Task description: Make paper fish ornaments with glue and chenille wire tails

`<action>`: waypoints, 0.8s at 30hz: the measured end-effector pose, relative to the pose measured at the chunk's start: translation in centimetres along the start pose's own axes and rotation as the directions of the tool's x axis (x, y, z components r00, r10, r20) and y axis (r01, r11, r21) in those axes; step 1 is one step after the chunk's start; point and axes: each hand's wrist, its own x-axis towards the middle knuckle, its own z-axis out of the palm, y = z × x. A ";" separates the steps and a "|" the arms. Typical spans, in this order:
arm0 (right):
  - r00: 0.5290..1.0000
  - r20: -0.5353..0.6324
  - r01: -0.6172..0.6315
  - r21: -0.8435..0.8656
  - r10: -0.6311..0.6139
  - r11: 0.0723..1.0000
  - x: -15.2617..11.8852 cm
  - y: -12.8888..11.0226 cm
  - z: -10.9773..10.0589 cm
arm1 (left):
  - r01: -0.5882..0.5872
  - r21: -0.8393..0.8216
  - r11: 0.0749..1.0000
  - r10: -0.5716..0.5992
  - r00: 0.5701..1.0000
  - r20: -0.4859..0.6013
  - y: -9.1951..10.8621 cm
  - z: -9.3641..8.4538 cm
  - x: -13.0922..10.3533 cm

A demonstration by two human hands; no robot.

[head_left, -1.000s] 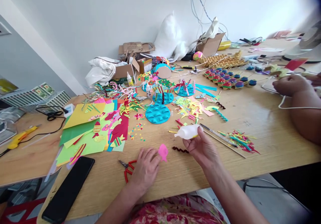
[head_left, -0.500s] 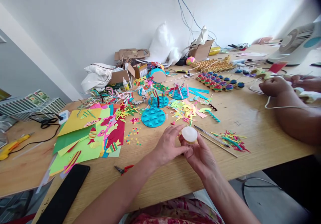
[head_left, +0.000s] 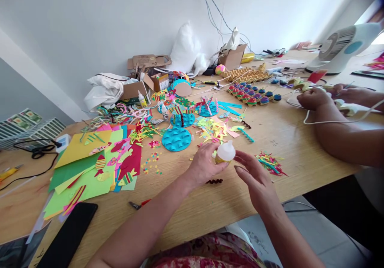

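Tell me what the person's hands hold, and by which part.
The left hand holds the white bottle by its body; the right hand is open beside it.

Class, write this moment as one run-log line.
left hand: holds white bottle, nozzle up | right hand: open beside bottle | near: brown wavy strip, blue bumpy disc

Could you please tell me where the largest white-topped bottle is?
In the head view, the bottle is right of centre, in the left hand, with the right hand beside it.
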 end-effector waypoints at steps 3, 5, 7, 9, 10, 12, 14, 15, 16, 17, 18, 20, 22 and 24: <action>0.995 0.090 0.055 -0.071 -0.049 0.996 0.4 -1.1 -0.1 | -0.022 0.064 0.998 0.019 0.999 0.041 -0.1 0.7 0.3; 0.996 0.090 0.027 -0.080 -0.020 0.996 0.9 -1.4 0.1 | -0.019 0.101 0.995 0.012 0.998 0.069 -0.1 1.3 0.3; 0.996 0.089 0.000 -0.074 0.006 0.997 1.5 -1.4 0.1 | -0.011 0.122 0.992 -0.001 0.995 0.095 -0.2 1.5 0.3; 0.997 0.079 0.001 -0.089 0.007 0.996 2.0 -0.9 -0.1 | 0.000 0.141 0.990 -0.020 0.989 0.143 -0.4 1.3 0.2; 0.998 0.063 0.005 -0.113 0.002 0.994 2.3 -0.6 -0.4 | 0.007 0.155 0.988 -0.034 0.985 0.167 -0.5 0.9 0.1; 1.000 0.019 -0.006 -0.173 0.010 0.985 2.7 0.3 -0.9 | 0.032 0.196 0.980 -0.070 0.979 0.192 -0.9 -0.3 -0.3; 0.999 -0.012 -0.034 -0.224 0.033 0.974 2.9 1.1 -1.4 | 0.073 0.228 0.971 -0.116 0.977 0.178 -1.2 -1.8 -1.0; 0.999 -0.020 -0.043 -0.241 0.039 0.969 3.0 1.5 -1.6 | 0.096 0.237 0.967 -0.138 0.976 0.170 -1.3 -2.5 -1.5; 0.999 -0.026 -0.044 -0.252 0.038 0.967 3.1 1.8 -1.7 | 0.116 0.245 0.962 -0.159 0.974 0.163 -1.5 -3.2 -2.1; 0.999 -0.033 -0.037 -0.261 0.030 0.965 3.1 2.1 -1.8 | 0.136 0.260 0.956 -0.181 0.970 0.159 -1.6 -3.7 -2.7; 0.999 -0.037 -0.025 -0.269 0.016 0.963 3.0 2.3 -1.8 | 0.149 0.279 0.949 -0.198 0.967 0.158 -1.8 -4.2 -3.4; 0.999 -0.033 0.004 -0.291 -0.015 0.957 2.9 2.7 -1.8 | 0.156 0.317 0.935 -0.216 0.963 0.163 -2.1 -4.6 -4.6; 0.999 -0.015 0.035 -0.316 -0.041 0.948 2.8 2.9 -1.8 | 0.137 0.352 0.926 -0.207 0.963 0.170 -2.4 -4.8 -5.5; 0.998 -0.014 0.059 -0.343 -0.069 0.937 2.6 3.0 -1.9 | 0.115 0.388 0.914 -0.190 0.968 0.161 -2.6 -5.0 -6.3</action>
